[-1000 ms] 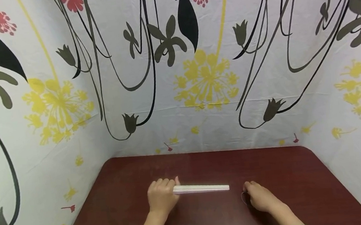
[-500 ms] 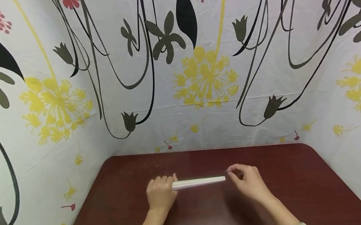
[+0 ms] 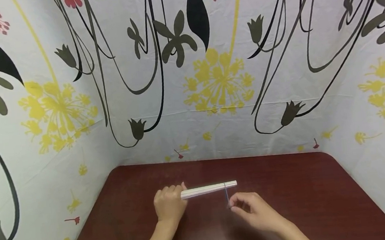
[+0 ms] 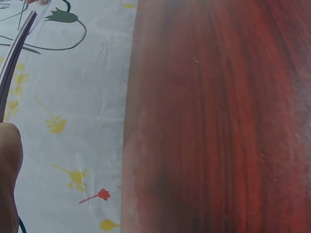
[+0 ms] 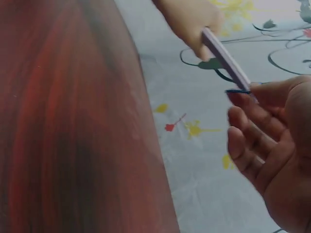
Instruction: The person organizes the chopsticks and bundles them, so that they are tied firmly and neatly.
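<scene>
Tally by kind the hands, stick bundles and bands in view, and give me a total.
Left hand and right hand: 2
Bundle of white sticks: 1
Thin blue band: 1
Total: 4

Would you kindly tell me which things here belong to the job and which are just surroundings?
In the job: pale sticks, gripped by the left hand; thin dark band across the sticks, pinched by the right hand.

Surroundings: brown table; patterned cloth.
</scene>
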Demonstrator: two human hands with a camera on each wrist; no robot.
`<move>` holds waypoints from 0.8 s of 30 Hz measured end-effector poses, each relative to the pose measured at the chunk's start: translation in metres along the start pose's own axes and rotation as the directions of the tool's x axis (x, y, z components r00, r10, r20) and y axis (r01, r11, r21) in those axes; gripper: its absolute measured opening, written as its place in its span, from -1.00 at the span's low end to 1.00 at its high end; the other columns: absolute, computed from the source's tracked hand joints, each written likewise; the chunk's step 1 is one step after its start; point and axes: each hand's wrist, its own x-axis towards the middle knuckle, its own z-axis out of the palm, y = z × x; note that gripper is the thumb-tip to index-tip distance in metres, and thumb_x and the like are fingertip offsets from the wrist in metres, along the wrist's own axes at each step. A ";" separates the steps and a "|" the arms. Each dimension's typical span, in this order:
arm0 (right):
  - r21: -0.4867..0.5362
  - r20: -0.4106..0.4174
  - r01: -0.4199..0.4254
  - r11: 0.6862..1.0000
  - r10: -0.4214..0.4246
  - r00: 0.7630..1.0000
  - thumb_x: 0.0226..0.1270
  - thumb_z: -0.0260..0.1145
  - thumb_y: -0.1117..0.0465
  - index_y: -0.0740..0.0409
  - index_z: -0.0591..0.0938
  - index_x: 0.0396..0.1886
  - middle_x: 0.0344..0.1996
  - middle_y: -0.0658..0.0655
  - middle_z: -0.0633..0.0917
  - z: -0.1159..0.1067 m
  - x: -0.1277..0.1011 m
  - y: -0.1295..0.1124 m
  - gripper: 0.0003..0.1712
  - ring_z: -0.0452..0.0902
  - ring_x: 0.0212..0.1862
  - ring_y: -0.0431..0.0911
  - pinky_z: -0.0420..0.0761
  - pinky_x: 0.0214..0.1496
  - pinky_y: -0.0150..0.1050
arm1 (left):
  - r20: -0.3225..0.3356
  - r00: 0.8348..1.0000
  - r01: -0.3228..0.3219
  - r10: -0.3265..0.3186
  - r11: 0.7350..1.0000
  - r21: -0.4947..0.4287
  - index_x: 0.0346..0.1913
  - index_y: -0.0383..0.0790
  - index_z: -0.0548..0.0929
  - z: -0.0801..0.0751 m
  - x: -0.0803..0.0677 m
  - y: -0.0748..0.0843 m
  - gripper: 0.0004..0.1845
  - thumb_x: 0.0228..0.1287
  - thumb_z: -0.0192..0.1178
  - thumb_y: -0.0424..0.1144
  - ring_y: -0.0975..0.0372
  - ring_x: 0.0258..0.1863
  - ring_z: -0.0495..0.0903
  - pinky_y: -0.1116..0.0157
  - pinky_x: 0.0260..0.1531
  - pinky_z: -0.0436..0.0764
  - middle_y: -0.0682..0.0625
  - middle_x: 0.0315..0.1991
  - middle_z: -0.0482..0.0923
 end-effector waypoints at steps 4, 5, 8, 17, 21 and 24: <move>-0.003 -0.034 0.126 0.992 -0.126 0.991 0.20 0.31 0.56 0.02 0.55 -0.36 -0.24 0.01 0.64 0.003 0.004 -0.007 -0.68 0.48 -0.36 -0.29 0.52 -0.46 -0.39 | 0.015 1.000 0.011 -0.011 1.000 -0.002 -0.80 -0.14 0.48 -0.004 0.005 0.000 -0.64 0.10 0.22 -0.18 0.18 -0.86 0.25 0.28 -0.78 0.22 0.06 -0.85 0.34; 0.013 -0.043 0.145 0.989 -0.145 0.989 0.18 0.29 0.57 0.02 0.54 -0.39 -0.24 0.02 0.64 0.003 0.006 -0.009 -0.67 0.48 -0.36 -0.27 0.51 -0.47 -0.40 | 0.014 1.000 0.016 -0.016 1.000 -0.002 -0.80 -0.14 0.49 -0.005 0.007 0.000 -0.63 0.12 0.19 -0.18 0.18 -0.86 0.27 0.28 -0.78 0.22 0.06 -0.85 0.34; 0.137 -0.065 0.146 0.980 -0.138 0.988 0.28 0.16 0.58 0.13 0.57 -0.41 -0.34 0.08 0.69 0.000 0.009 -0.011 -0.72 0.54 -0.44 -0.19 0.55 -0.49 -0.32 | 0.004 0.999 0.039 -0.039 0.999 -0.011 -0.80 -0.15 0.49 -0.008 0.012 -0.001 -0.61 0.17 0.14 -0.16 0.15 -0.86 0.30 0.27 -0.79 0.23 0.04 -0.85 0.36; 0.349 0.053 -0.364 0.864 0.369 0.928 0.54 0.18 0.24 0.37 0.61 -0.16 -0.53 0.28 0.71 -0.001 -0.003 0.008 -0.77 0.62 -0.66 -0.17 0.64 -0.59 -0.02 | 0.052 0.996 0.074 -0.074 0.997 0.001 -0.82 -0.12 0.42 -0.015 0.024 -0.003 -0.60 0.13 0.21 -0.16 0.09 -0.88 0.31 0.23 -0.80 0.22 0.00 -0.86 0.35; 0.085 -0.003 0.056 0.995 -0.056 0.998 0.27 0.43 0.33 0.19 0.68 -0.23 -0.51 0.09 0.76 0.012 -0.001 0.003 -0.89 0.63 -0.57 -0.28 0.64 -0.50 -0.35 | 0.133 0.985 0.108 -0.108 0.994 0.004 -0.85 -0.10 0.36 -0.020 0.028 0.000 -0.55 0.09 0.28 -0.16 0.06 -0.89 0.31 0.21 -0.85 0.19 -0.02 -0.87 0.34; -0.149 -0.056 0.385 0.911 -0.396 0.917 0.27 0.44 0.18 0.28 0.66 0.08 -0.43 -0.01 0.77 0.021 0.005 -0.009 -0.58 0.64 -0.46 -0.35 0.58 -0.37 -0.54 | 0.210 0.964 0.169 -0.164 0.986 -0.007 -0.87 -0.08 0.31 -0.021 0.031 0.003 -0.50 0.08 0.32 -0.15 0.08 -0.90 0.26 0.21 -0.87 0.16 -0.01 -0.88 0.32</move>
